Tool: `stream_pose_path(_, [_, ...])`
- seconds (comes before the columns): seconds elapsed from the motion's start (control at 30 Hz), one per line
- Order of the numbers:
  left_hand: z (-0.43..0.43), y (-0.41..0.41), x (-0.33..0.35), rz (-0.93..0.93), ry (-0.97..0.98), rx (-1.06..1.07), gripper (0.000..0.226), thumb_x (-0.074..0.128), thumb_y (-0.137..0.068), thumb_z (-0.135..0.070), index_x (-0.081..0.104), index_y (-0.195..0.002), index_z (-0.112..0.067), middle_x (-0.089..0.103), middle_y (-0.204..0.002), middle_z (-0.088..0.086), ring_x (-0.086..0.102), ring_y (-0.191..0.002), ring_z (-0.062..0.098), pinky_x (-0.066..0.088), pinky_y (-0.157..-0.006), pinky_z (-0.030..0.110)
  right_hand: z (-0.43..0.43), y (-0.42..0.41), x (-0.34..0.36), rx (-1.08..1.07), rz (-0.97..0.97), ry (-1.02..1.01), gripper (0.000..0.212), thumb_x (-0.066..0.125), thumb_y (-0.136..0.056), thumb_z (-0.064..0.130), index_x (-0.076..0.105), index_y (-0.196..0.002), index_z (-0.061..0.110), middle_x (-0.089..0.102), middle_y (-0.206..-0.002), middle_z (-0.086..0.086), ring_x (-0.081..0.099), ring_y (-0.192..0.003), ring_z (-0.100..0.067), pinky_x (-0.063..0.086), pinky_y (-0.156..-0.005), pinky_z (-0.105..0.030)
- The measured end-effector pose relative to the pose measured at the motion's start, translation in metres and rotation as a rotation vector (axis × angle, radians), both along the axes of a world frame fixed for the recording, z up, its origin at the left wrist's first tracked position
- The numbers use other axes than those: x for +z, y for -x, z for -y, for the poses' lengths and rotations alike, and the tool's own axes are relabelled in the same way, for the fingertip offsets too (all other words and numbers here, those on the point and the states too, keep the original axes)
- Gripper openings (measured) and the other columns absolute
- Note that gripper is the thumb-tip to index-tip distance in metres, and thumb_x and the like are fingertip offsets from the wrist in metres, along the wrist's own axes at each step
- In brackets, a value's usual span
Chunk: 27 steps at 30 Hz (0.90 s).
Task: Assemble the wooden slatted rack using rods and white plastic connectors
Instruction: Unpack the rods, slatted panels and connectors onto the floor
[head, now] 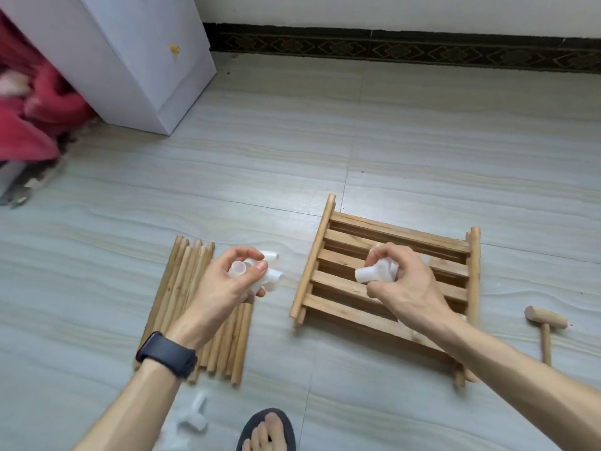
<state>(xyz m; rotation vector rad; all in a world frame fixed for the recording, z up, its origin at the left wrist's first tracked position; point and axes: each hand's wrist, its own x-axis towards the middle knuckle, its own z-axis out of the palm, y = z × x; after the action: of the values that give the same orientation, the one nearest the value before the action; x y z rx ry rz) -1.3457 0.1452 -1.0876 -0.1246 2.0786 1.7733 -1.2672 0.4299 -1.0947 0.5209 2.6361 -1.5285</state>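
On the tiled floor lies a row of wooden rods (182, 297), side by side. Above them my left hand (224, 281) holds a cluster of white plastic connectors (266, 271). To the right lie stacked wooden slatted panels (344, 275). Over these panels my right hand (403, 278) grips another white plastic connector (370, 273). More white connectors (195, 418) lie on the floor near my left forearm.
A small wooden mallet (546, 323) lies right of the panels. A white cabinet (136, 60) stands at the back left, with red cloth (35, 109) beside it. My sandalled foot (268, 431) is at the bottom edge. A wall with a dark patterned skirting (406, 47) runs behind.
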Motion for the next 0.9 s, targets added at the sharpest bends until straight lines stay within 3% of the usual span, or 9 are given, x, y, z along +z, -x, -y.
stream_pose_path(0.1, [0.069, -0.031, -0.011, -0.045, 0.134, 0.216, 0.011, 0.073, -0.091, -0.013, 0.066, -0.088, -0.021, 0.071, -0.103, 0.004, 0.067, -0.060, 0.021, 0.046, -0.046, 0.021, 0.055, -0.001, 0.005, 0.283, 0.032, -0.016, 0.027, 0.067, -0.063, 0.022, 0.061, -0.084, 0.039, 0.057, -0.108, 0.017, 0.052, -0.099, 0.005, 0.037, -0.079, -0.009])
stream_pose_path(0.17, [0.115, -0.062, -0.029, -0.066, 0.321, 0.348, 0.012, 0.071, -0.092, -0.013, 0.065, -0.089, -0.022, 0.063, -0.112, 0.009, 0.067, -0.077, 0.024, 0.050, -0.054, 0.021, 0.098, -0.010, -0.006, 0.413, 0.085, -0.014, 0.028, 0.068, -0.066, 0.019, 0.060, -0.084, 0.038, 0.055, -0.106, 0.018, 0.050, -0.097, 0.007, 0.034, -0.077, -0.006])
stream_pose_path(0.23, [0.155, -0.100, -0.048, -0.121, 0.582, 0.399, 0.018, 0.070, -0.093, -0.018, 0.064, -0.089, -0.035, 0.056, -0.117, -0.001, 0.062, -0.097, 0.005, 0.053, -0.075, 0.020, 0.142, -0.023, -0.024, 0.514, 0.159, 0.013, 0.027, 0.068, -0.070, 0.019, 0.058, -0.087, 0.038, 0.052, -0.106, 0.018, 0.049, -0.096, 0.004, 0.034, -0.076, -0.010])
stream_pose_path(0.3, [0.183, -0.136, -0.065, -0.156, 0.792, 0.356, 0.021, 0.067, -0.094, -0.025, 0.060, -0.090, -0.044, 0.048, -0.124, -0.014, 0.054, -0.099, -0.012, 0.047, -0.079, 0.020, 0.186, -0.037, -0.044, 0.615, 0.217, 0.022, 0.027, 0.065, -0.075, 0.018, 0.056, -0.092, 0.037, 0.051, -0.112, 0.014, 0.051, -0.103, -0.006, 0.039, -0.081, -0.019])
stream_pose_path(0.43, [0.202, -0.179, -0.097, -0.110, 1.030, 0.197, 0.010, 0.058, -0.097, -0.034, 0.059, -0.099, -0.044, 0.035, -0.139, -0.018, 0.063, -0.082, 0.014, 0.049, -0.061, 0.030, 0.258, -0.059, -0.073, 0.765, 0.287, -0.072, 0.032, 0.056, -0.081, 0.017, 0.052, -0.108, 0.034, 0.041, -0.124, 0.005, 0.057, -0.108, -0.026, 0.044, -0.083, -0.033])
stream_pose_path(0.6, [0.200, -0.194, -0.122, -0.151, 1.091, 0.112, 0.027, 0.064, -0.093, -0.039, 0.065, -0.119, -0.043, 0.040, -0.153, -0.016, 0.053, -0.117, 0.021, 0.050, -0.091, 0.037, 0.301, -0.068, -0.106, 0.913, 0.364, -0.219, 0.044, 0.045, -0.088, 0.002, 0.049, -0.127, 0.021, 0.027, -0.146, -0.010, 0.061, -0.104, -0.035, 0.050, -0.080, -0.038])
stream_pose_path(0.7, [0.207, -0.197, -0.137, -0.112, 1.131, 0.043, 0.042, 0.061, -0.088, -0.054, 0.058, -0.130, -0.048, 0.030, -0.158, -0.022, 0.029, -0.146, 0.020, 0.028, -0.116, 0.052, 0.308, -0.073, -0.120, 0.931, 0.413, -0.147, 0.057, 0.051, -0.091, 0.004, 0.038, -0.141, 0.027, 0.009, -0.161, -0.011, 0.063, -0.110, -0.039, 0.051, -0.089, -0.038])
stream_pose_path(0.8, [0.213, -0.201, -0.149, -0.028, 1.041, -0.016, 0.046, 0.058, -0.091, -0.057, 0.049, -0.136, -0.054, 0.005, -0.157, -0.032, 0.018, -0.152, 0.019, 0.025, -0.118, 0.051, 0.310, -0.076, -0.125, 0.932, 0.433, -0.112, 0.074, 0.056, -0.091, 0.007, 0.024, -0.152, 0.035, -0.002, -0.167, -0.007, 0.062, -0.116, -0.039, 0.050, -0.092, -0.038])
stream_pose_path(0.9, [0.215, -0.201, -0.144, -0.067, 0.993, -0.004, 0.046, 0.054, -0.087, -0.063, 0.050, -0.133, -0.057, 0.006, -0.160, -0.027, 0.028, -0.145, 0.019, 0.035, -0.114, 0.046, 0.306, -0.073, -0.118, 0.990, 0.434, -0.086, 0.084, 0.059, -0.093, 0.011, 0.013, -0.157, 0.040, -0.005, -0.169, -0.003, 0.059, -0.123, -0.037, 0.048, -0.098, -0.039])
